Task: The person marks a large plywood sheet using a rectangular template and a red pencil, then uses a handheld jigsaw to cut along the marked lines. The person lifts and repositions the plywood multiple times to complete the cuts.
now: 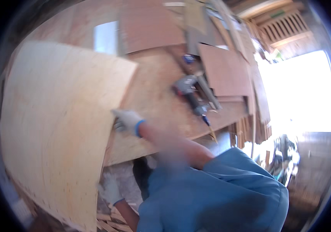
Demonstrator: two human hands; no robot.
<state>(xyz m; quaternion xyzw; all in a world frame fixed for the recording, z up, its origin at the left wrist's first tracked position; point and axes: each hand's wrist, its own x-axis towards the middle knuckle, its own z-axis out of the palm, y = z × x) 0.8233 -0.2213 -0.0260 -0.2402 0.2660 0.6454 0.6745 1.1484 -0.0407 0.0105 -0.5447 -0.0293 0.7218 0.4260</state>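
A large pale plywood sheet fills the left side, partly over the workbench and reaching past its near edge. My right hand, in a white glove with a blue cuff, is closed on the sheet's right edge, index finger along the top face and other fingers curled at the side. Lower down, my left hand, gloved too, grips the same edge near its lower end; blur and the board partly hide its fingers. On the bench to the right of the sheet lies a grey and black nail gun, with a hose fitting at its handle.
Reddish-brown thin panels rest at the back of the wooden workbench, and another brown panel lies at its right. A white piece sits behind the sheet. Wood offcuts litter the floor. Bright light comes through an opening.
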